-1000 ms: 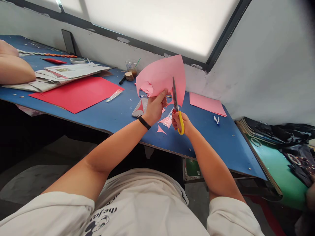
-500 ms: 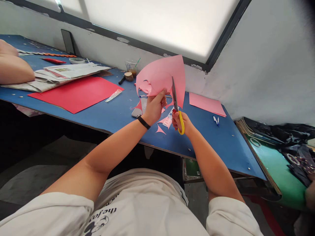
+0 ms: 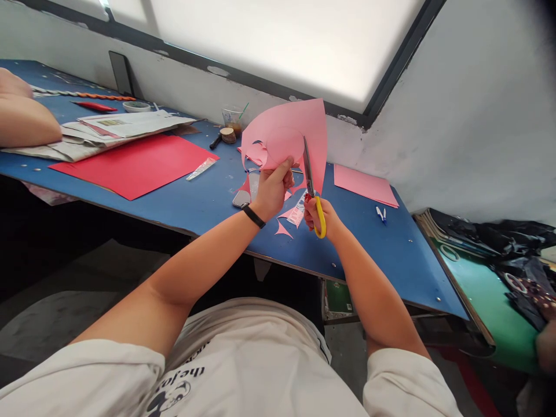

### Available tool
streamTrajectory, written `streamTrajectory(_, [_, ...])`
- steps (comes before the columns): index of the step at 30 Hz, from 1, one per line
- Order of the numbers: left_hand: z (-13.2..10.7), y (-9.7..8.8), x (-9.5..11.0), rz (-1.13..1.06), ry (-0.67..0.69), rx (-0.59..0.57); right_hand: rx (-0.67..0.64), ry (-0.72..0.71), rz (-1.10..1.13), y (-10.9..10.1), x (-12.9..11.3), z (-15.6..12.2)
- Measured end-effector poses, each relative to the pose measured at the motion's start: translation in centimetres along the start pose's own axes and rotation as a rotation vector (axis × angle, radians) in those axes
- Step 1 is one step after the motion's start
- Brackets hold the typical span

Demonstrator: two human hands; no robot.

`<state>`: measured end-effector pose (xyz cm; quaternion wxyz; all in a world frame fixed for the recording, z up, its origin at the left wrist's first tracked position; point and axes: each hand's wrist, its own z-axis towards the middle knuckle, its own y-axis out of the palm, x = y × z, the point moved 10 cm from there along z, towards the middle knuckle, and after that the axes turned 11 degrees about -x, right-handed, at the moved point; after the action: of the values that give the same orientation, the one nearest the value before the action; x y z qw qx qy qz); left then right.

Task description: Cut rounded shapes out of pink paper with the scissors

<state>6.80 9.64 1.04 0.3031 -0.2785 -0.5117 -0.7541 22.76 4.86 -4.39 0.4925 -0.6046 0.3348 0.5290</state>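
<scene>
My left hand (image 3: 271,194) is closed on the lower edge of the pink sheet (image 3: 286,133), thumb on top, holding it upright above the table (image 3: 391,249) at 12 o'clock from my chest. My right hand (image 3: 324,219) is clenched through the yellow handles of the scissors (image 3: 310,179). Their blades point up into the sheet just right of my thumb, and I cannot tell how far they gape. To cut cleanly, I judge it best to pinch the paper close to the cut line so it stays taut, feed curves by turning the sheet rather than twisting the scissors, and hold my thumb clear of the blades. Below my hands lie pink scraps (image 3: 283,229) and a phone (image 3: 243,197) on the blue top. A red sheet (image 3: 134,162) sits at 10 o'clock with newspapers (image 3: 113,127) beyond it, and another person's arm (image 3: 21,121) rests at 9 o'clock. A flat pink sheet (image 3: 365,185) and a pen (image 3: 381,213) lie at 1 o'clock. A plastic cup (image 3: 232,119) stands by the white wall under a bright window (image 3: 282,40).
</scene>
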Motion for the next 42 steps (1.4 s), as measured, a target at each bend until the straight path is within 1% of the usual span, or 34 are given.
streamTrajectory(3, [0.0, 0.1, 0.1, 0.014, 0.001, -0.006, 0.008, 0.009, -0.007, -0.1, 0.1, 0.0])
streamTrajectory(8, [-0.1, -0.2, 0.4, -0.003, -0.012, 0.035, 0.016, 0.021, 0.002, -0.3, 0.2, -0.1])
streamTrajectory(10, [-0.1, -0.2, 0.5, -0.015, 0.006, 0.033, 0.013, 0.036, 0.029, -0.3, 0.5, 0.0])
streamTrajectory(15, [0.2, 0.0, 0.9, -0.034, 0.084, -0.015, 0.003, 0.042, 0.043, -0.1, 0.9, 0.3])
streamTrajectory(18, [0.1, -0.2, 0.7, -0.018, 0.063, 0.012, -0.026, 0.046, 0.026, 0.4, 1.0, 0.3])
streamTrajectory(21, [0.1, -0.3, 0.7, -0.032, 0.072, 0.024, -0.053, 0.041, -0.002, 0.8, 1.0, 0.2])
streamTrajectory(27, [0.0, -0.9, 0.0, 0.026, 0.02, 0.081, -0.058, 0.016, -0.014, 0.7, 1.4, 0.2])
streamTrajectory(34, [-0.2, -0.5, 0.2, 0.116, 0.028, 0.043, -0.074, -0.009, 0.033, 0.8, 2.4, 0.9])
streamTrajectory(38, [-0.2, -0.6, 0.3, 0.17, 0.041, 0.038, -0.082, -0.033, 0.048, 0.8, 2.2, 1.0])
streamTrajectory(42, [0.1, -0.7, 0.2, 0.171, 0.064, 0.02, -0.086, -0.047, 0.038, 0.8, 1.6, 0.7])
